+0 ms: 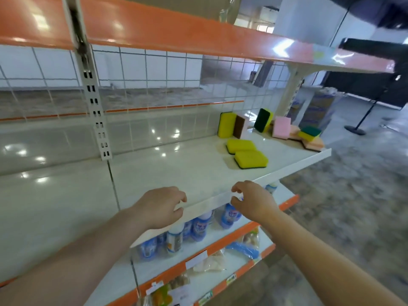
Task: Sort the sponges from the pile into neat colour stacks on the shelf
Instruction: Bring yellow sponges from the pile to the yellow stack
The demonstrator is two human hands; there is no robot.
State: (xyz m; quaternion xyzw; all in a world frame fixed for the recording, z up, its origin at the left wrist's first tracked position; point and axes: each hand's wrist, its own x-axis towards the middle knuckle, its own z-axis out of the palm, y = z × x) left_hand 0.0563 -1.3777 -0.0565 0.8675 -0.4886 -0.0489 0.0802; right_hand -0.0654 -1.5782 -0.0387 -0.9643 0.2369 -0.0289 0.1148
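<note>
Reaching starts from loosely curled, empty fingers point(237, 191): the sponges point(251, 159) lie ahead and rightward, nearer the right hand point(251, 200) than the left hand point(161, 206).

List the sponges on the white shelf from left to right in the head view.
Upright yellow sponge → brown-and-pink upright sponge → leaning green-faced sponge → upright pink sponge → small yellow-green sponge. The two flat yellow sponges in front overlap this order.

Before you on the white shelf point(198, 173): two flat yellow sponges point(247, 154), upright yellow point(225, 125) and brown-pink point(241, 126) ones behind, a mixed pile point(293, 132) at right.
</note>
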